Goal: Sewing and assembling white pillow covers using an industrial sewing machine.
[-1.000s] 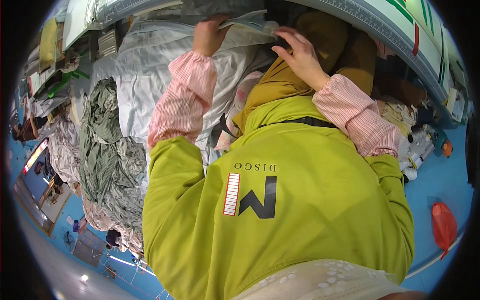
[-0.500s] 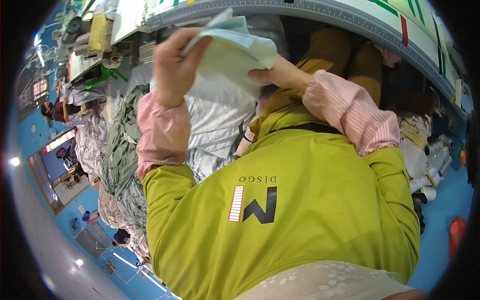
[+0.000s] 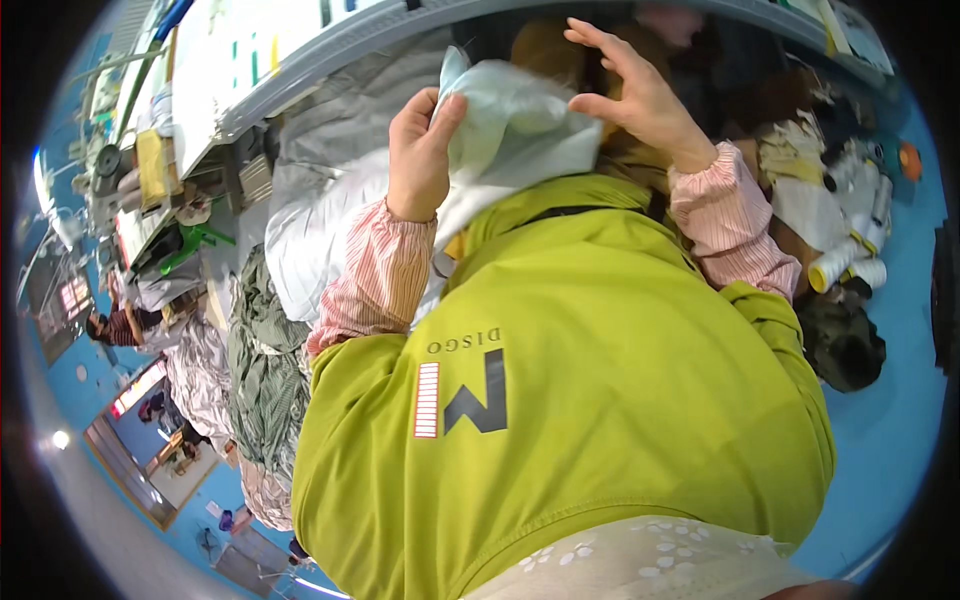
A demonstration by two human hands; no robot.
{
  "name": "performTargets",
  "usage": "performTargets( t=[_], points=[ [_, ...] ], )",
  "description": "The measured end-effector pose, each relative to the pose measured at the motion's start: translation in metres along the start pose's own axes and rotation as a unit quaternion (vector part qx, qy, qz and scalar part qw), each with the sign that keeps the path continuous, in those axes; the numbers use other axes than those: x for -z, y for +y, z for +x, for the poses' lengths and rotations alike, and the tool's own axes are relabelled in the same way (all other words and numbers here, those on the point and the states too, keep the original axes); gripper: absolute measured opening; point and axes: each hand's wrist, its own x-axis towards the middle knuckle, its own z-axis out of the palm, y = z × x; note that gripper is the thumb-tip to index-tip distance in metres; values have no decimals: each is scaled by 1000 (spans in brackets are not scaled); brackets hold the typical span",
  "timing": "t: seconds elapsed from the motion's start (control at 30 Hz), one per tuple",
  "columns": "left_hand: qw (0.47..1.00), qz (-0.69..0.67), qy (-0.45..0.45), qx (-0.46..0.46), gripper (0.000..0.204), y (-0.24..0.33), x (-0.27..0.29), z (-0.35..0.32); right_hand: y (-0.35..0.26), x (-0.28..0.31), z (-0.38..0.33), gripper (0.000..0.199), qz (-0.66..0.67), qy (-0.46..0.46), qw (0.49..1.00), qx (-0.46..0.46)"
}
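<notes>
A thin, pale blue-green piece of cloth (image 3: 505,115) hangs above my lap, its right part smeared by motion. My left hand (image 3: 420,155) pinches its left edge between thumb and fingers, with a corner sticking up past the thumb. Just beyond the cloth's right side, my right hand (image 3: 645,100) is raised with fingers and thumb spread, holding nothing. Its thumb tip comes close to the cloth; whether the two touch I cannot tell. White fabric (image 3: 330,225) lies in a loose heap under and left of my left hand.
A white table (image 3: 225,75) with a grey edge (image 3: 330,62) runs along the far side. Crumpled grey-green fabric (image 3: 265,370) is piled at the left. Thread cones (image 3: 830,265) and a dark bundle (image 3: 845,340) are on the right, by the blue floor (image 3: 880,440). Another person (image 3: 120,325) is far left.
My right hand has come off the cloth and opened, moving up and right. My left hand, still gripping the cloth, has shifted right and nearer me. The whole view has turned somewhat.
</notes>
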Motion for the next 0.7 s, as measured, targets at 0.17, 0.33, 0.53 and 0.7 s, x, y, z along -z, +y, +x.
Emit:
performTargets(
  t=[0.17, 0.33, 0.53, 0.7],
  points=[
    [993, 102, -53, -42, 15, -14, -6, -23, 17, -24, 2, 94, 49, -97, 993, -37],
    [990, 100, -96, -35, 17, -24, -8, -51, 15, -42, 8, 82, 227, -246, 938, -91],
    [992, -63, -43, 105, 25, -36, -13, -62, -14, -48, -14, 30, 220, -148, 958, -105],
    [965, -141, -53, 212, 25, -43, -13, -43, -33, -45, -21, 23, 138, -61, 988, -16]
  ],
)
